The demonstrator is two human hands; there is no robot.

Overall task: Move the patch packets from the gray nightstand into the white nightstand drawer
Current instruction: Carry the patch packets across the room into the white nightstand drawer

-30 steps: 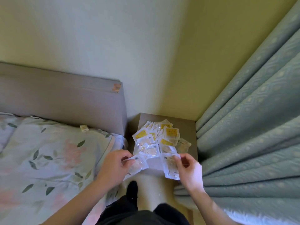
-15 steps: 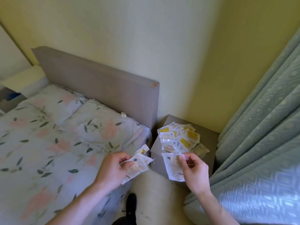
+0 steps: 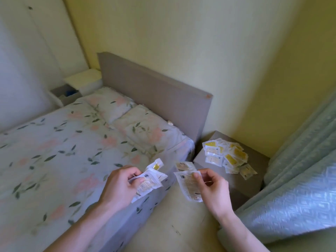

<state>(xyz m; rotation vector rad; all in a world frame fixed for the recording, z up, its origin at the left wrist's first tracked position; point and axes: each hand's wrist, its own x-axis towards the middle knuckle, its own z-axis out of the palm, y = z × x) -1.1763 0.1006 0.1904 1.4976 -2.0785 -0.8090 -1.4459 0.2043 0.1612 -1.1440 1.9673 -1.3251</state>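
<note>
Most packets lie heaped on the gray nightstand beside the bed. The left hand grips several packets over the bed's edge; the right hand pinches two more. The white nightstand, drawer open, stands beyond the bed.

Floral bed, two pillows, gray headboard, perhaps teal curtain.

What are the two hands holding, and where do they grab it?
Both hold patch packets. The left hand grips a small bunch by its near ends. The right hand pinches packets at the right edge.
</note>
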